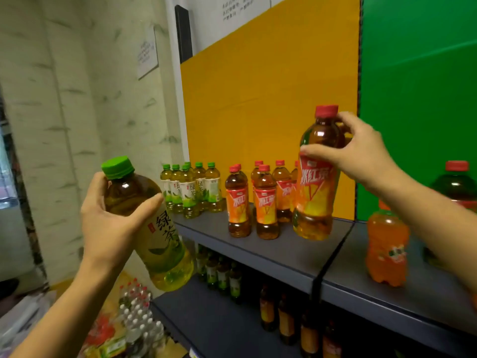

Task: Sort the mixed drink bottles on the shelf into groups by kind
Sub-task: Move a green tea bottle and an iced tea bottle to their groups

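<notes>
Green-capped tea bottle (154,228) leans tilted in your left hand (111,223), fingers wrapped round its shoulder, off the shelf's (284,249) left edge, likely bound for the green cluster (191,189) at the back left corner. Your right hand (361,153) pinches the red-capped bottle (317,197) below its neck, near the front right corner, beside its matching group (258,200).

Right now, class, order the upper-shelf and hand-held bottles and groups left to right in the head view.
Held green tea bottle, green tea group, red tea group, held red tea bottle, orange soda bottle, dark red-capped bottle.
</notes>
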`<state>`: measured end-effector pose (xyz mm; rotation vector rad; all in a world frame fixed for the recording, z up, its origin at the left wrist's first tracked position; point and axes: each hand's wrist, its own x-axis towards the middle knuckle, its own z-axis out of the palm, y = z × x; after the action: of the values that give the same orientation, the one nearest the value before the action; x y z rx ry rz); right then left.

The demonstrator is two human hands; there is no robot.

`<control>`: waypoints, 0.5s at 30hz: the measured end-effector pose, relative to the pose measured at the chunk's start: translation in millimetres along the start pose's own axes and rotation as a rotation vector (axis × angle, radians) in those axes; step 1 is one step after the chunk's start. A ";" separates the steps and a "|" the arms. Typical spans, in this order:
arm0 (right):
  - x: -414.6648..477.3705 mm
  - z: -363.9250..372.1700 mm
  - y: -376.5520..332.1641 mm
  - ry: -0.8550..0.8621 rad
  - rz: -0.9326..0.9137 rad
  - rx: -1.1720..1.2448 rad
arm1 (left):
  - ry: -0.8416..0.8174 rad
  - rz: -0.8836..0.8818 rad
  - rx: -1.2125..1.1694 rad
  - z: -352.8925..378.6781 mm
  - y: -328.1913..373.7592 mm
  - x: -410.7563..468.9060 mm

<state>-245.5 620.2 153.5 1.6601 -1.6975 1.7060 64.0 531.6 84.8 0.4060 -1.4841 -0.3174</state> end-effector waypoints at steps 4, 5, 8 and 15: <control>3.2 45.5 15.5 0.020 0.099 -0.090 | -0.024 -0.039 -0.001 -20.3 -33.0 4.1; 4.8 55.5 20.5 0.026 0.115 -0.120 | -0.025 -0.050 -0.004 -24.3 -41.6 5.7; 11.1 82.3 35.0 0.034 0.158 -0.213 | -0.034 -0.100 -0.023 -32.1 -67.5 13.0; 32.2 127.8 84.1 0.124 0.277 -0.284 | -0.048 -0.123 -0.043 -23.6 -144.2 37.6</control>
<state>-254.2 475.9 93.9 1.2177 -2.0715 1.5464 96.1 387.8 52.6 0.4589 -1.4993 -0.4581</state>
